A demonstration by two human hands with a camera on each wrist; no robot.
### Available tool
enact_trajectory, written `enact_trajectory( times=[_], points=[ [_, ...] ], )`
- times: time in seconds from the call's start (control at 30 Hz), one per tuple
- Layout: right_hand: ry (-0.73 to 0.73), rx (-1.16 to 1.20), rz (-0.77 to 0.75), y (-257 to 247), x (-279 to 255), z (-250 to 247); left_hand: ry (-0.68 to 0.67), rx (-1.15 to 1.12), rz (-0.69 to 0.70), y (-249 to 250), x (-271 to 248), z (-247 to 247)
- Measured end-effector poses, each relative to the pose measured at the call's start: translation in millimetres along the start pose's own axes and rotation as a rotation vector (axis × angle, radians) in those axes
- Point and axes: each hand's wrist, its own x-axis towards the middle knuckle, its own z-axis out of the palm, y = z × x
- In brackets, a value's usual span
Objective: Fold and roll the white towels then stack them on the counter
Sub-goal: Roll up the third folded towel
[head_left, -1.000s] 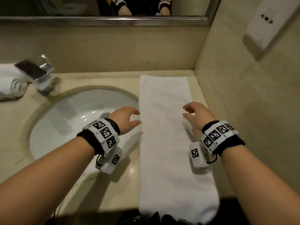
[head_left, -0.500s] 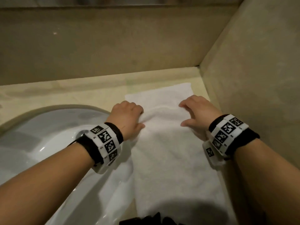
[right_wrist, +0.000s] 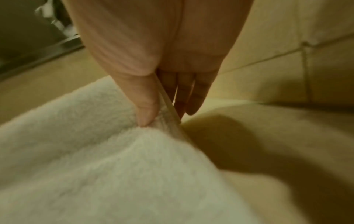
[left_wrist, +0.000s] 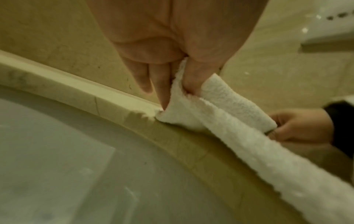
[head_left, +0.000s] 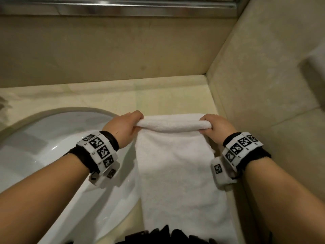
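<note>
A long white towel [head_left: 177,173] folded into a narrow strip lies on the beige counter [head_left: 109,99] between the sink and the right wall. Its far end is curled over into a small roll [head_left: 174,125]. My left hand [head_left: 126,126] pinches the roll's left end, thumb and fingers on the cloth [left_wrist: 184,91]. My right hand [head_left: 213,128] pinches the right end, with the thumb [right_wrist: 145,112] pressed into the towel [right_wrist: 95,151]. The near end of the towel hangs over the counter's front edge.
A white oval sink [head_left: 44,155] takes up the counter to the left of the towel. The tiled side wall [head_left: 263,85] stands close on the right, the back wall and a mirror frame [head_left: 123,7] behind. Bare counter lies beyond the roll.
Both hands went from hovering beside the towel to its far end, took hold of it and turned it over toward me into a first small roll.
</note>
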Motion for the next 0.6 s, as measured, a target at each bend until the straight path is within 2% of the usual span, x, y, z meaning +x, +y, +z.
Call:
enact_trajectory(
  times=[0.07,0.13,0.23,0.3,0.43,0.53,0.6],
  points=[
    [0.065,0.201,0.08,-4.0,0.3,-10.5,0.032,-0.064,-0.054,5.7,4.4,-14.4],
    [0.194,0.333,0.124,-12.4,9.3,-32.3,0.122,-0.101,-0.045,10.8,19.7,-36.7],
    [0.393,0.44,0.1,-30.0,36.3,-72.1,0.266,-0.135,-0.06,20.9,53.2,-77.2],
    [0.469,0.498,0.086,-39.1,54.4,-89.5,0.297,-0.145,-0.105,21.1,73.1,-95.1],
    [0.476,0.528,0.102,-40.5,88.9,-90.1,0.298,-0.239,-0.167,6.7,101.6,-100.2],
    [0.504,0.596,0.129,-33.1,112.4,-73.9,0.324,-0.333,-0.192,-5.8,114.5,-79.6],
    [0.464,0.634,0.187,-23.2,121.6,-54.5,0.265,-0.447,-0.276,-14.0,117.9,-59.3]
  ],
)
